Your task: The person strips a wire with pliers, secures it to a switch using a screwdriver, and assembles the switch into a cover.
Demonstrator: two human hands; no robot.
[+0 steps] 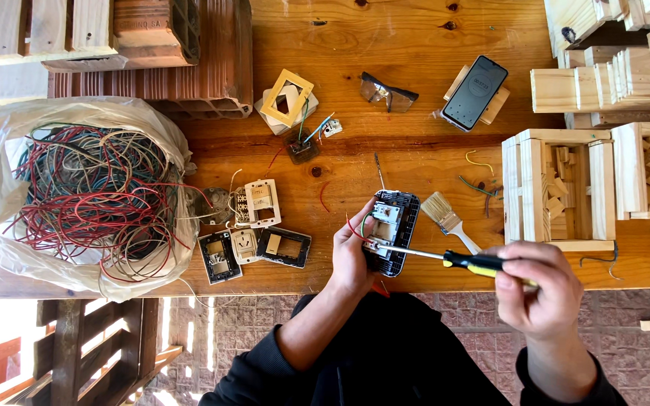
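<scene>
Your right hand [542,289] sits nearest you, just off the table [415,162] edge, closed around the yellow-and-black handle of a screwdriver [445,258]. The shaft runs left; its tip meets the switch [390,230]. Your left hand [353,256] grips that switch from its left side, fingers wrapped on the dark frame, back of the unit facing up, a red and a green wire at it.

Just right of the switch: a brush [447,218]. Left of it: several loose plates [261,233] and switch parts. Further left: a plastic bag [77,195] full of tangled wire. Well right of the switch: a wooden crate [558,188] of offcuts. Beyond the switch, far side: a yellow frame [287,98], safety glasses [387,92], a phone [475,92] on a block.
</scene>
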